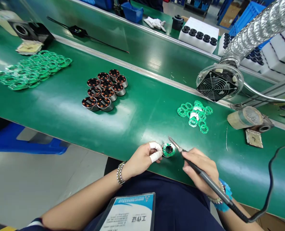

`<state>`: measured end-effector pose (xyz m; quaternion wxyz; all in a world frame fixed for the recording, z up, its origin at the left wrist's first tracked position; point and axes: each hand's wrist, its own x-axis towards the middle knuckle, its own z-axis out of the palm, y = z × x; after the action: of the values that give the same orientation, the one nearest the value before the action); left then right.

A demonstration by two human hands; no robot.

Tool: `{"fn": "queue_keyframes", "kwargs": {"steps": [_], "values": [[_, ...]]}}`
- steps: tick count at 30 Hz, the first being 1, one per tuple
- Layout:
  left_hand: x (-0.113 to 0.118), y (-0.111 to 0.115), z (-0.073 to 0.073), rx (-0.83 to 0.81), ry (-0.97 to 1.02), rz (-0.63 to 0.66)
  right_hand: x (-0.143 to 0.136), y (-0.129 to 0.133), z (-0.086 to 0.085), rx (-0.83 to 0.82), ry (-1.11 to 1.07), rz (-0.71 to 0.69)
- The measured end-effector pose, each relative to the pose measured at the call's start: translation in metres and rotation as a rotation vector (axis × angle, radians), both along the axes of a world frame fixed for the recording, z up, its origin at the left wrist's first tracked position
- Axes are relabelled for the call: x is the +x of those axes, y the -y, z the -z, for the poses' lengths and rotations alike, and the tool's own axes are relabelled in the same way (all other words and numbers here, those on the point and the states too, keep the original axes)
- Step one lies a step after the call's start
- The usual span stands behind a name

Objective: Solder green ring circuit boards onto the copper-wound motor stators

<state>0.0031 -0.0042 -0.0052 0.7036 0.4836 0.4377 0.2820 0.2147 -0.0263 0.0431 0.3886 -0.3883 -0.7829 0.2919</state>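
Taped fingers, round work

The left hand [147,155] pinches a ring-shaped green board [168,149]; the right hand [201,168] closes around a slim, black-handled iron [202,173].

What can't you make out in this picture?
All in the head view:
- Near edge of the round green board: covered by the left hand's fingers.
- Underside of that board: hidden by its own top face.
- Right hand's palm: turned away from view.
- Small print on the badge: too small; its bottom is cut off by the lower edge.
- Soldering iron's cord: runs off the right edge.
- Number of small green rings: they overlap.
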Motion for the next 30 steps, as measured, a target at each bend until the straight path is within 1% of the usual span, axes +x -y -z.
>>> {"fn": "queue_keyframes", "kwargs": {"steps": [4, 8, 13, 23, 25, 27, 29, 30], "values": [[0.001, 0.0, -0.002, 0.011, -0.049, -0.005, 0.007, 0.006, -0.003, -0.022, -0.022, -0.016], [0.004, 0.0, -0.005, 0.005, -0.061, -0.022, 0.005, 0.009, -0.001, -0.056, -0.017, -0.027], [0.004, 0.0, -0.007, -0.002, -0.059, -0.037, 0.003, 0.008, 0.002, -0.049, -0.032, -0.042], [0.007, 0.001, -0.007, 0.019, -0.11, -0.054, 0.005, 0.007, -0.001, -0.017, -0.054, -0.072], [0.007, 0.001, -0.006, 0.02, -0.122, -0.048, 0.01, 0.007, -0.001, -0.005, -0.068, -0.051], [0.006, 0.002, -0.006, 0.021, -0.135, -0.038, 0.017, 0.007, -0.001, 0.014, -0.06, 0.001], [0.006, 0.004, -0.005, 0.027, -0.153, -0.03, 0.027, 0.004, 0.0, 0.029, -0.034, 0.095], [0.005, 0.005, -0.005, 0.033, -0.162, -0.025, 0.033, 0.002, 0.001, 0.034, -0.019, 0.164]]}}
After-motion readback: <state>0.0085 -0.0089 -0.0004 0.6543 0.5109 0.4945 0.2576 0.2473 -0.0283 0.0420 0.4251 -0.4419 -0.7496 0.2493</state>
